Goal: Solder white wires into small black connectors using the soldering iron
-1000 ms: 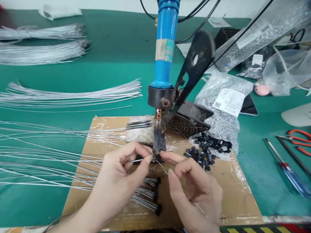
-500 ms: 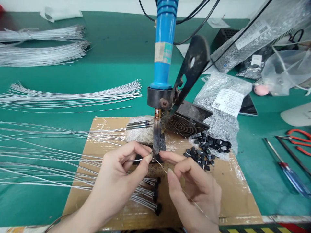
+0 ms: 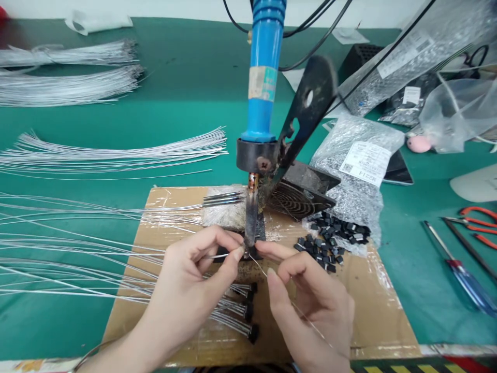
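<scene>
A blue-handled soldering iron (image 3: 265, 93) is clamped upright in a black bracket (image 3: 301, 116), its tip pointing down between my hands. My left hand (image 3: 198, 285) pinches a white wire (image 3: 217, 256) right beside the tip. Between thumb and fingers of my right hand (image 3: 310, 295) runs a thin strand of solder wire (image 3: 259, 267), its end close to the tip. The exact contact point at the tip is too small to make out. Below my left fingers lie wires ending in black connectors (image 3: 248, 311).
Loose small black parts (image 3: 322, 248) lie on the cardboard (image 3: 373, 321), near a bubble-wrap bag (image 3: 349, 181) and a black fan (image 3: 298, 194). Bundles of white wires (image 3: 116, 150) stretch across the left. A screwdriver (image 3: 462, 274) and red-handled pliers (image 3: 481, 220) lie on the right.
Both hands stay almost in place at the iron's tip. The whole view has shifted only slightly.
</scene>
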Tool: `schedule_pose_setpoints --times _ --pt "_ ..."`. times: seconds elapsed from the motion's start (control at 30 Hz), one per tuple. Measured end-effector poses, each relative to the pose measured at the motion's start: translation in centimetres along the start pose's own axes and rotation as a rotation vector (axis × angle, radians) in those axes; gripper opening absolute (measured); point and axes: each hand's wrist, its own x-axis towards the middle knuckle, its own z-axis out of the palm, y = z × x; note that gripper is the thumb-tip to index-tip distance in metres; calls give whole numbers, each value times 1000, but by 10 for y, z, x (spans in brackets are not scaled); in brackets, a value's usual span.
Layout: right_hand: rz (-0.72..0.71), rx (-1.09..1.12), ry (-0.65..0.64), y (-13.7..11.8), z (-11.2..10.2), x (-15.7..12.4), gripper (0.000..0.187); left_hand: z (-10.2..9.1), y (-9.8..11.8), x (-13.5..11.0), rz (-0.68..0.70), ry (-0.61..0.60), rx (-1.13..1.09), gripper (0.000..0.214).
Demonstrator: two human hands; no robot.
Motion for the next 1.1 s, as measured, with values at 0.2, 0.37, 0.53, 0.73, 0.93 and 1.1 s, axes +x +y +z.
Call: schedule_pose_setpoints --times 0.2,0.37,0.53,0.73,0.93,1.1 --pt "-5 -27 10 0 0 0 20 -1 0 0 -11 -10 34 9" --pt "-24 -39 4 -1 0 -1 19 -1 -1 0 -18 -19 23 10" --pt "-65 -91 6 -1 0 0 17 -1 0 0 -15 -31 17 10" --pt "-99 -66 13 0 0 -1 18 0 2 -2 -5 -13 17 10" --pt "-60 -74 36 -3 1 -2 17 -1 -1 -4 -7 -9 49 9" --pt "-85 -117 43 -5 2 -1 18 0 -1 -3 -3 -4 37 9"
